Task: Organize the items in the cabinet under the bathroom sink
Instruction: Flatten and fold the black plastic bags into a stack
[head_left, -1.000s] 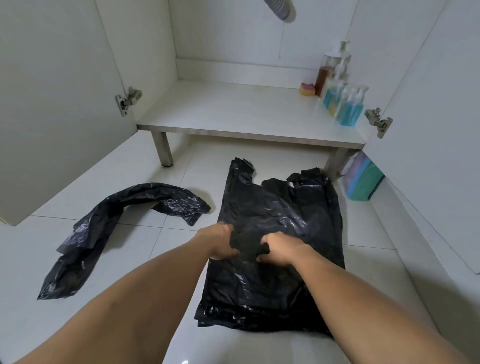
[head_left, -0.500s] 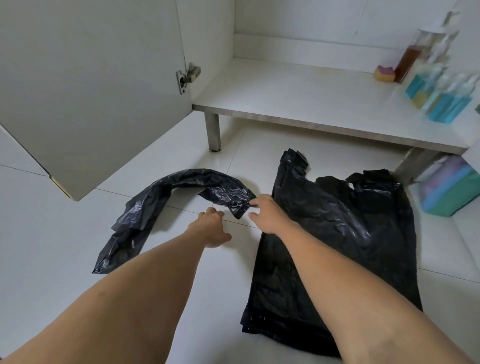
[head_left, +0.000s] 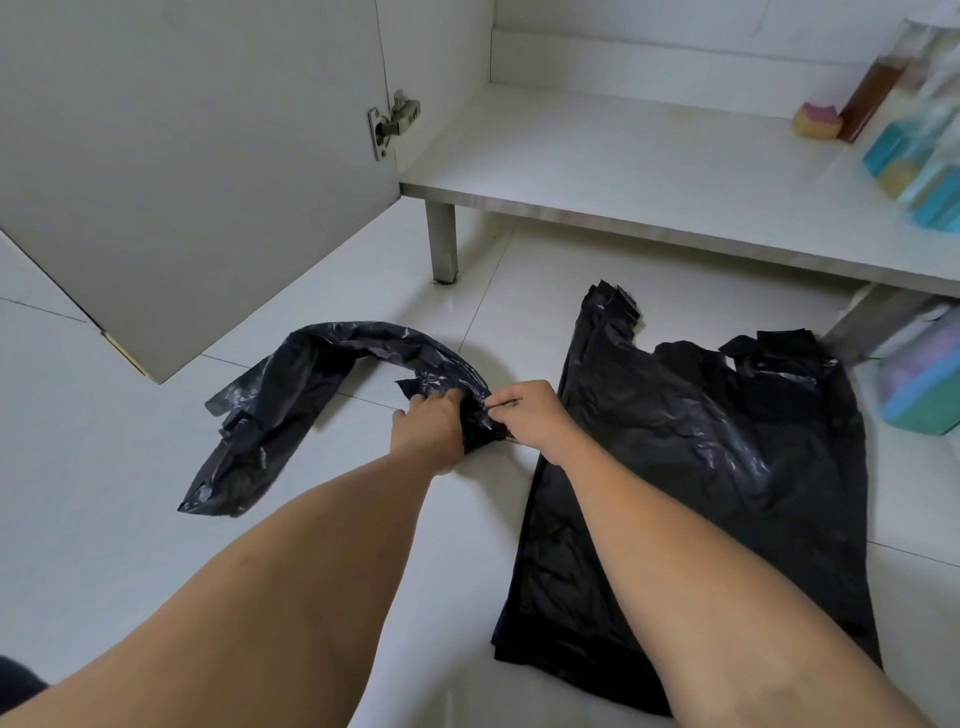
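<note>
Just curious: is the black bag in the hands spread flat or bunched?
Bunched: the black bag lies as a crumpled strip, left hand and right hand gripping one end.

A crumpled bag (head_left: 332, 395) and a flat bag stack (head_left: 701, 467) are glossy black. Floor tiles (head_left: 104, 519) white, cabinet door (head_left: 182, 182) pale grey, shelf (head_left: 649, 156) white; bottle (head_left: 872, 98) amber, sponge (head_left: 815, 120) pink and yellow.

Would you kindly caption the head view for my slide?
Left hand and right hand hold a crumpled black bag beside a flat bag stack.
</note>
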